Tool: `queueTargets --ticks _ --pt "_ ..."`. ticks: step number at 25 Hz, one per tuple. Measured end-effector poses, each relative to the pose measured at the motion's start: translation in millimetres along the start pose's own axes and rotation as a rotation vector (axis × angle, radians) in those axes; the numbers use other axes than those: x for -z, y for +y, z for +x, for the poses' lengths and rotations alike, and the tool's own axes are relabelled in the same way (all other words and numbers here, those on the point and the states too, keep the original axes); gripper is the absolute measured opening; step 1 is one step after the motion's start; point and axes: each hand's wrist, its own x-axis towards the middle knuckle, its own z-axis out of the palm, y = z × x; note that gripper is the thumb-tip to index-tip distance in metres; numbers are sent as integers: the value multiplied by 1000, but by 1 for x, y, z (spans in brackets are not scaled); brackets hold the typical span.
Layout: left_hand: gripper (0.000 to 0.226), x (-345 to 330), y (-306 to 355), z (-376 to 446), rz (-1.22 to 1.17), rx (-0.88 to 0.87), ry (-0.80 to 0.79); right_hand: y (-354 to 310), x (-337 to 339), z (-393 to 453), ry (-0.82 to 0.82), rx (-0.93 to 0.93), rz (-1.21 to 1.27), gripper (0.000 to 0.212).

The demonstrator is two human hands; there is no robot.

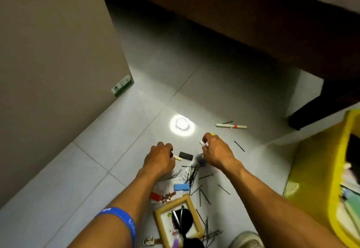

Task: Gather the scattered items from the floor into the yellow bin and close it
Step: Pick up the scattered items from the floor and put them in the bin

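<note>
The yellow bin [319,162] stands open at the 3 o'clock edge of the view, a smooth, rigid plastic tub with papers showing inside; it is placed near the right arm, probably so that each handful travels a short way. No lid is visible.

The scattered items lie on the floor [194,72] between the forearms. The hairpins [191,173] are thin dark wire, heaped in a loose tangle with strays toward 4 o'clock. Just beside the heap lie a blue block [181,187] and a black block [186,155], both small, flat and rectangular.

The right hand [216,151] is curled, pinching a small white cylindrical piece [202,143] at the fingertips, with something yellow showing beyond the knuckles. The left hand [159,159] is curled over a small pale strip [176,157]; it appears to grip it, though the fingers are hidden.

At 6 o'clock lies a wooden picture frame [191,215] under dark sunglasses [182,219]. At 1 o'clock, well apart, lies a white marker [230,125] with a red band. The floor is glossy grey tile, reflecting a round lamp.
</note>
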Motion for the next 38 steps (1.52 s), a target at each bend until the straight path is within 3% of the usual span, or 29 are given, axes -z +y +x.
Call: queueTargets --ticks 4,8,14,17,21,25,27,32,35,38 --pt "48 11 2 -46 10 51 -29 27 40 -38 140 -147 76 13" --pt "54 -1 -4 -49 64 54 -2 59 45 -25 107 -246 -11 23" --pt "50 -23 -5 2 -1 19 180 81 28 75 149 -78 -39 33" --pt "52 -38 -16 9 68 74 207 96 6 99 100 -108 -113 29" --pt "46 -48 -21 -16 66 76 129 76 -59 30 237 -46 -116 31" --pt "48 -53 -3 -52 -68 26 -59 35 -108 -45 112 -4 -91 32" --pt "54 -51 0 -73 -91 79 -109 33 -114 -71 -3 -48 -67 34" --pt "66 -68 -9 -152 -348 454 123 37 -117 -120 -80 -308 161 45" --pt "81 -108 5 -198 -406 591 -25 27 -129 -142 -105 -374 230 58" --pt "53 -140 3 -222 -281 612 -151 26 -141 -151 -88 -390 259 62"
